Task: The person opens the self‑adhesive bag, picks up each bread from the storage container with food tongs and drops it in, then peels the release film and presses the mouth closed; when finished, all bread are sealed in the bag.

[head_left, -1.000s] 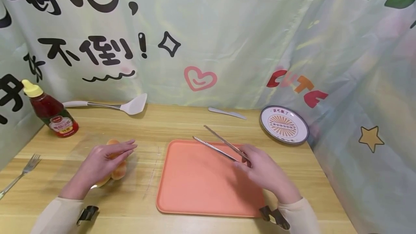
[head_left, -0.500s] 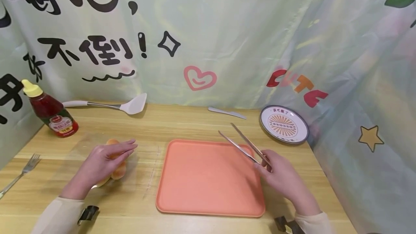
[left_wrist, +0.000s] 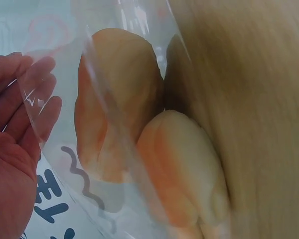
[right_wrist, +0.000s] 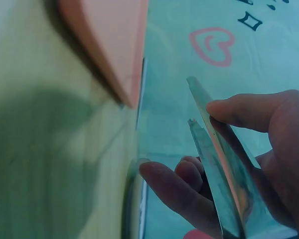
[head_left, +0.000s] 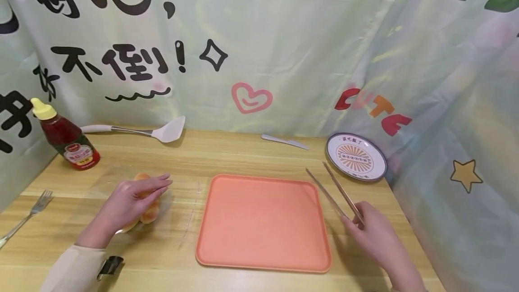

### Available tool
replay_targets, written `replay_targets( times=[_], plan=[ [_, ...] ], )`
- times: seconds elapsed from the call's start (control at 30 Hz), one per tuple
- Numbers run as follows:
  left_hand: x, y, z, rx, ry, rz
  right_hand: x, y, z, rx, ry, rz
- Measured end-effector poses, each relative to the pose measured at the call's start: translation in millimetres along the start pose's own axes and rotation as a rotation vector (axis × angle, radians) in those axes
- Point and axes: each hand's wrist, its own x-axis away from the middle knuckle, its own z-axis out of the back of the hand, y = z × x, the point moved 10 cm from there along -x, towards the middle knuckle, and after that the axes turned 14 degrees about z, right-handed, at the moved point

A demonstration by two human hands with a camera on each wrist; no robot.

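Note:
My left hand (head_left: 125, 202) hovers over several bread rolls (head_left: 150, 212) at the left, its fingers straight. In the left wrist view the rolls (left_wrist: 117, 99) lie inside or behind clear plastic (left_wrist: 102, 89), and part of the left hand (left_wrist: 15, 144) shows through it. Whether the fingers touch the plastic I cannot tell. My right hand (head_left: 377, 238) holds metal tongs (head_left: 330, 193) by the handle end, right of the pink tray (head_left: 263, 224). The two arms of the tongs (right_wrist: 214, 159) stand apart, with nothing between their tips.
A red sauce bottle (head_left: 70, 141) and a white spatula (head_left: 168, 130) are at the back left, and a fork (head_left: 40, 204) lies at far left. Near the back lie a small knife (head_left: 285, 141) and a round plate (head_left: 357, 157). A printed cloth (head_left: 284, 48) hangs behind.
My right hand has moved right and toward me, carrying the tongs from above the tray to beyond its right edge. My left hand has stayed over the rolls.

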Motion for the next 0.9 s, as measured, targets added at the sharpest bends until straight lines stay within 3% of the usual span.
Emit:
replay_targets(
  times=[0.17, 0.67, 0.9],
  plan=[
    [-1.6, 2.3, -1.2, -0.016, -0.029, 0.007, 13.8, 18, -2, -0.003, -0.032, -0.075],
    [-2.4, 3.1, -4.0, -0.015, -0.041, 0.012, 42.5, 59, -20, -0.065, -0.238, -0.341],
    [-1.7, 0.4, -3.9, -0.022, -0.039, 0.017, 50.9, 70, -28, -0.062, -0.283, -0.404]
  ],
)
